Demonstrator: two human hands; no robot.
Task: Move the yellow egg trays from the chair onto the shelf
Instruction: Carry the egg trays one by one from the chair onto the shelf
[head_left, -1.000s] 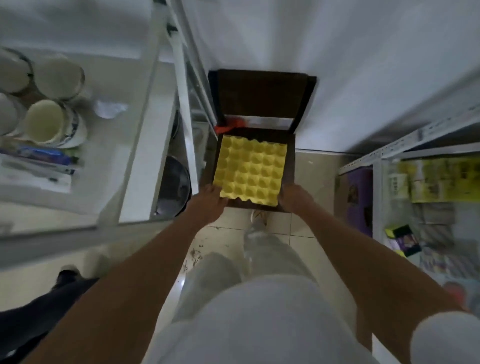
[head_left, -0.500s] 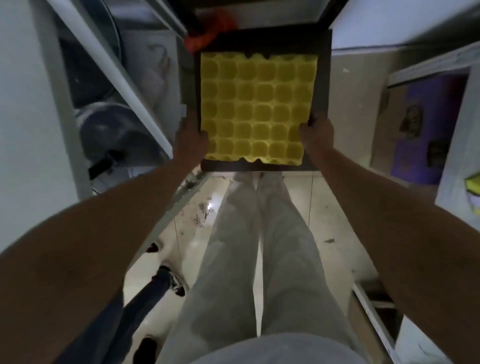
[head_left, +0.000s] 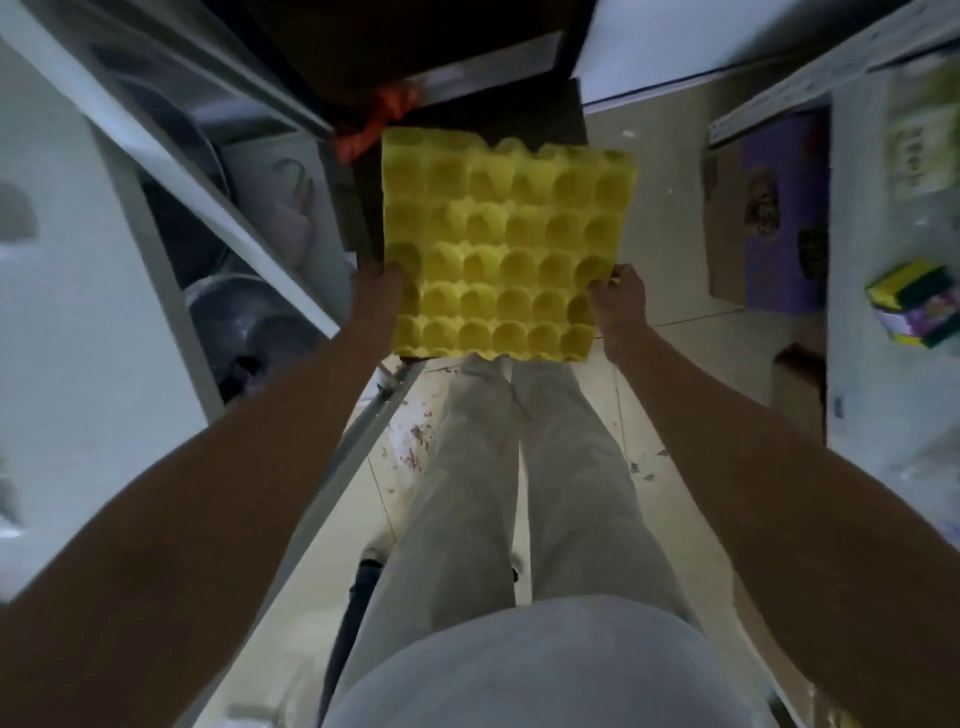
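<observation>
A stack of yellow egg trays (head_left: 504, 244) is held in the air above the dark wooden chair (head_left: 415, 47), its near edge tipped toward me. My left hand (head_left: 376, 288) grips the stack's left near corner. My right hand (head_left: 621, 299) grips its right near corner. The chair seat is mostly hidden behind the trays. A white metal shelf unit (head_left: 171, 171) stands just left of the chair.
An orange cloth (head_left: 371, 124) hangs at the chair's back left. Metal pots (head_left: 249, 322) fill the left shelf's lower level. On the right stand a purple box (head_left: 779, 208) and a shelf with small packets (head_left: 914, 304). Another person's dark shoe (head_left: 369, 571) is on the tiled floor.
Both hands have lifted the yellow trays off the chair seat and pulled them toward me, and the stack now tilts. The camera has leaned closer and lower.
</observation>
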